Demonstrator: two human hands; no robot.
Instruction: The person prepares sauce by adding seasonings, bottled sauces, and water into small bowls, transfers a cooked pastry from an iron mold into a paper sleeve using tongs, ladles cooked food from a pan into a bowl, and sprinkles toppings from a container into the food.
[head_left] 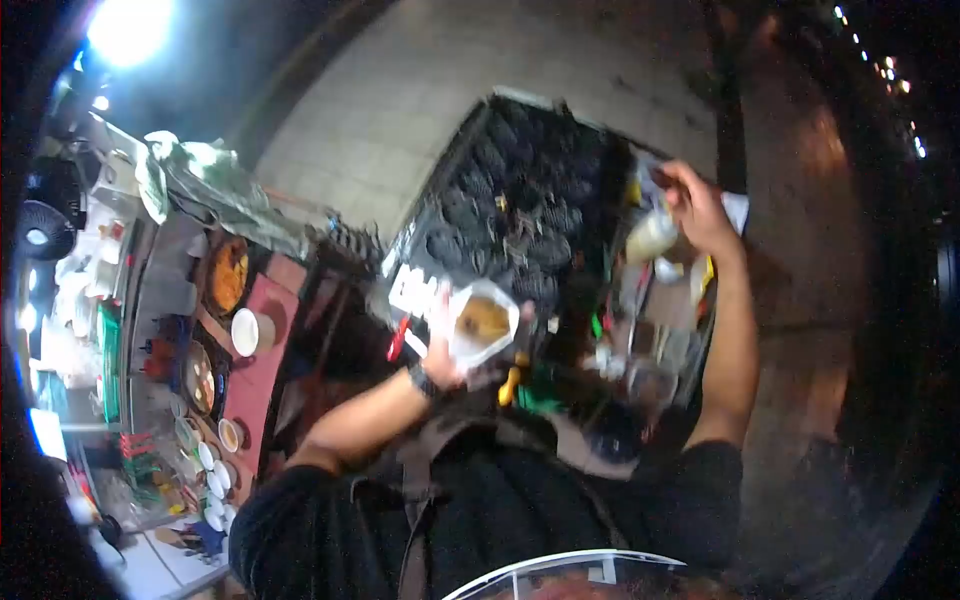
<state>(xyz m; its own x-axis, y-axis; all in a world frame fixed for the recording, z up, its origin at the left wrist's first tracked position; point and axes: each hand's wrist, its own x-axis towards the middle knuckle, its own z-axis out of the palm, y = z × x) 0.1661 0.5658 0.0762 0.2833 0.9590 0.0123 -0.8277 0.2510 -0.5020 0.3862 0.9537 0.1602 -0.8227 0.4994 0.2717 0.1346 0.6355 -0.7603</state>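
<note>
My left hand (pixel 444 348), with a dark band at the wrist, is closed on a white paper food bag (pixel 512 322). Its open top faces me and shows yellow-brown food (pixel 483 318) inside. My right hand (pixel 703 215) is raised over the right end of the stall, fingers pinched together around something dark and blurred. A bottle of pale sauce (pixel 651 237) is right beside it; whether the hand touches it I cannot tell. Between both hands lies a black griddle with moulded hollows (pixel 505 190), some small crumbs on it.
Clear containers (pixel 655 382) and small packets stand at the right. A yellow-handled tool (pixel 510 385) lies near my body. To the left, a red counter (pixel 262 365) bears a pan of orange food (pixel 228 275), a white cup (pixel 252 332) and several small bowls. A cloth (pixel 215 185) hangs behind.
</note>
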